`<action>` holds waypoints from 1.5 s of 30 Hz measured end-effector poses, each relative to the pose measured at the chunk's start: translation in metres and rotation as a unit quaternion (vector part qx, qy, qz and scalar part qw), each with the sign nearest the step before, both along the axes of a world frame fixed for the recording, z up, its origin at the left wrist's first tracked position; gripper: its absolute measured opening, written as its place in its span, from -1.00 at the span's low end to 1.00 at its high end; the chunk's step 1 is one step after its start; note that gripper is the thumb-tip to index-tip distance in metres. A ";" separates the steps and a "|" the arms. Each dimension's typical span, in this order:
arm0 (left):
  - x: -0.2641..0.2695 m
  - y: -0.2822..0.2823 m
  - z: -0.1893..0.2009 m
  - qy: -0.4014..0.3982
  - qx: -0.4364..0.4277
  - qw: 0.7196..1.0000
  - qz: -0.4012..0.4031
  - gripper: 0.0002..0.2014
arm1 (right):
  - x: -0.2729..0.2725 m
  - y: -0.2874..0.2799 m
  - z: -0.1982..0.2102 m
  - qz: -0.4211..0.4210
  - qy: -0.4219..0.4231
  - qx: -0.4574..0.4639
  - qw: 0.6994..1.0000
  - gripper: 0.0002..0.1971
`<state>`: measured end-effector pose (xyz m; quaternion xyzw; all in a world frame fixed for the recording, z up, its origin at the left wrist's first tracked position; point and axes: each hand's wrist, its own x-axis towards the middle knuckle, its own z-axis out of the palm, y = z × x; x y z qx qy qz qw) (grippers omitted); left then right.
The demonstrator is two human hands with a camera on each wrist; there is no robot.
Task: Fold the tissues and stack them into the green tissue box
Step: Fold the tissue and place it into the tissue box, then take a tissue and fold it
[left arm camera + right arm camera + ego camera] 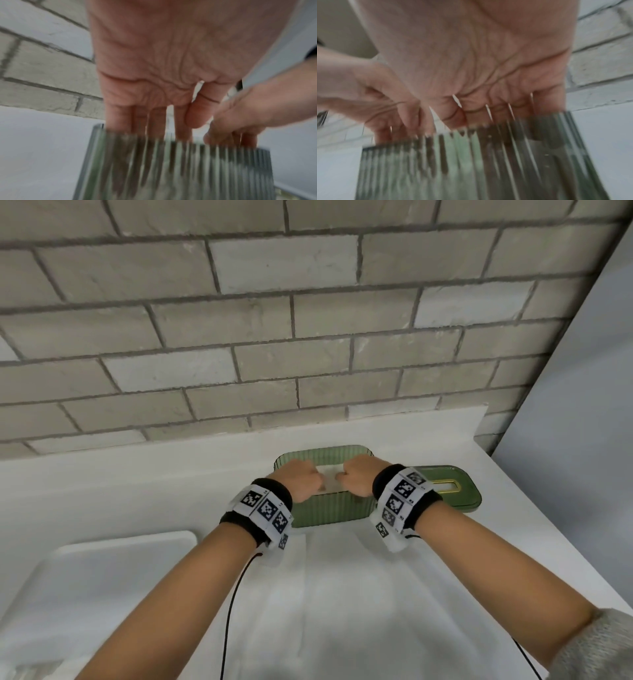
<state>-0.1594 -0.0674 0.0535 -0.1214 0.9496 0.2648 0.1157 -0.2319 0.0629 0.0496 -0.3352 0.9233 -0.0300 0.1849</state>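
The green ribbed tissue box stands open on the white counter near the brick wall. Both hands reach down into it from above. My left hand and right hand are side by side, with a folded white tissue showing between them inside the box. In the left wrist view the left hand has fairly straight fingers dipping behind the box wall. The right wrist view shows the right hand likewise, over the box. The fingertips are hidden by the ribbed wall. No fingers are seen curled round the tissue.
The box's green lid, with a gold slot, lies just right of the box. White tissue sheets lie spread flat in front of it. A white tray sits at the near left. The counter's right edge is close.
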 end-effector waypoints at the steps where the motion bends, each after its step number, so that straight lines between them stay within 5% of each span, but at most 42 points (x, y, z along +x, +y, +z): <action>1: 0.008 -0.004 0.005 0.044 0.022 0.999 0.017 -0.73 | 0.002 0.004 0.004 -0.008 0.017 -0.033 0.999 -0.55; 4: 0.048 -0.017 0.011 0.225 0.040 0.971 0.069 -0.71 | 0.020 0.022 0.010 -0.032 0.099 -0.208 0.973 -0.54; 6: 0.078 -0.025 0.003 0.265 0.041 0.955 0.127 -0.69 | 0.041 0.031 0.007 -0.041 0.080 -0.316 0.945 -0.56; 10: 0.125 -0.034 -0.030 0.051 0.048 0.983 0.170 -0.63 | 0.082 0.030 -0.019 -0.134 -0.244 -0.416 0.866 -0.85; 13: 0.150 -0.033 -0.056 -0.109 0.007 0.981 0.157 -0.30 | 0.099 0.019 -0.052 -0.185 -0.361 -0.357 0.841 -0.68; 17: 0.160 -0.009 -0.069 -0.134 -0.039 0.979 0.151 -0.01 | 0.109 -0.002 -0.075 -0.057 -0.207 -0.188 0.958 -0.24; 21: 0.156 0.013 -0.072 -0.138 -0.061 0.980 0.132 0.02 | 0.120 -0.022 -0.080 0.026 -0.136 -0.101 0.985 0.07; 25: 0.158 0.007 -0.084 -0.104 0.050 0.979 0.169 0.19 | 0.122 -0.026 -0.083 0.017 -0.129 -0.068 0.989 0.14; 32: 0.166 0.013 -0.072 0.007 0.108 0.984 0.144 0.08 | 0.121 -0.002 -0.063 0.042 -0.172 -0.077 0.981 -0.08; 37: 0.176 0.016 -0.041 0.121 0.117 0.985 -0.039 0.14 | 0.111 0.036 -0.047 0.009 -0.319 -0.260 0.911 -0.06; 39: 0.179 0.019 -0.031 0.140 0.185 0.970 -0.067 0.18 | 0.116 0.050 -0.042 0.010 -0.347 -0.308 0.886 -0.25; 42: 0.184 0.019 -0.028 0.142 0.319 0.936 -0.047 0.12 | 0.123 0.069 -0.042 0.001 -0.359 -0.355 0.863 -0.52; 45: 0.186 0.016 -0.035 0.167 0.328 0.930 0.016 -0.12 | 0.124 0.085 -0.046 -0.026 -0.365 -0.416 0.833 -0.71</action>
